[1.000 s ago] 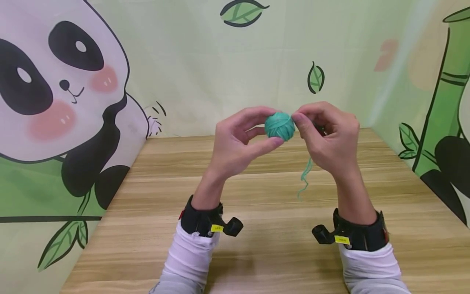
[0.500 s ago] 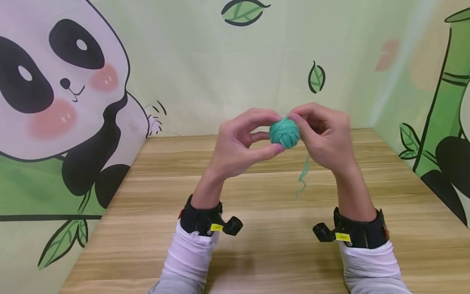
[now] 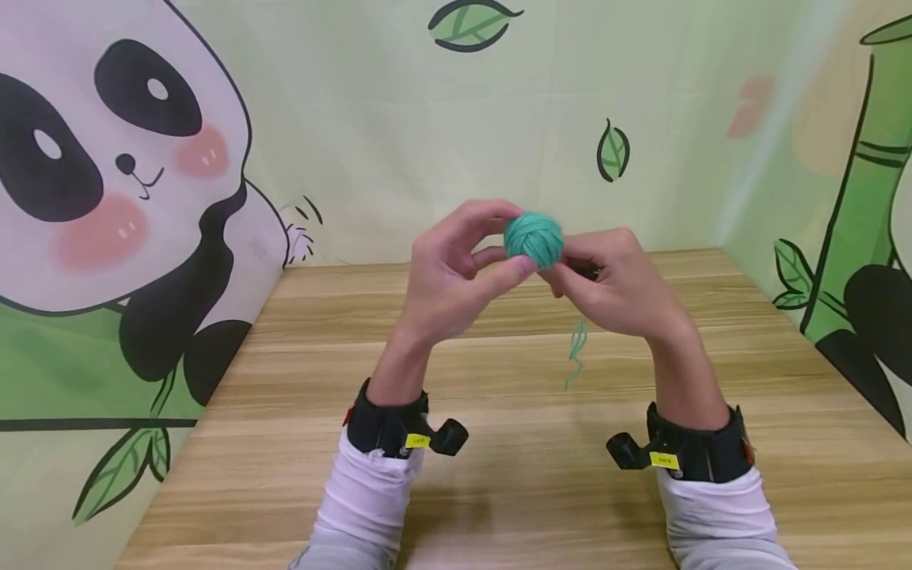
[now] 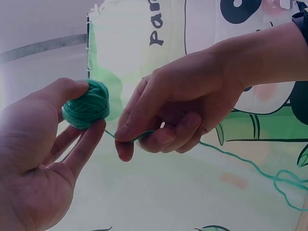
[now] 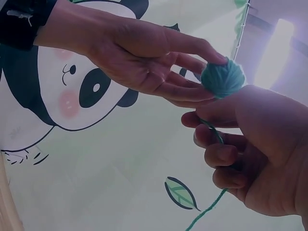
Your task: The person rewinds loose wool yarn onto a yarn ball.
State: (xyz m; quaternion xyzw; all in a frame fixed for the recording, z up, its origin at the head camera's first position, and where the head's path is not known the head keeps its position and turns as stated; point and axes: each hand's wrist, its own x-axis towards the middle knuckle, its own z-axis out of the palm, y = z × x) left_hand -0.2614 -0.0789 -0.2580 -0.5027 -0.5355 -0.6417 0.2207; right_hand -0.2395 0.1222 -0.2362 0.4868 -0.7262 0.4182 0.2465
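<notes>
A small teal ball of yarn (image 3: 534, 240) is held up above the table, between the thumb and fingers of my left hand (image 3: 459, 273). Just to its right, my right hand (image 3: 616, 281) pinches the yarn strand (image 4: 231, 153) that comes off the ball. In the left wrist view a short taut stretch runs from the ball to the pinching fingers. The strand then passes through the curled fingers of the right hand (image 5: 269, 149), as the right wrist view shows. Its loose tail (image 3: 575, 352) hangs below that hand, looped and wavy.
Below the hands lies a wood-grain table (image 3: 527, 491). Behind it stands a pale green backdrop (image 3: 356, 119) printed with pandas, leaves and bamboo. Each wrist wears a black strap with a small camera (image 3: 449, 437).
My right hand has swung from the ball's upper right to its lower right, carrying the strand. The ball shifted right, then back left and up, and shows a different face.
</notes>
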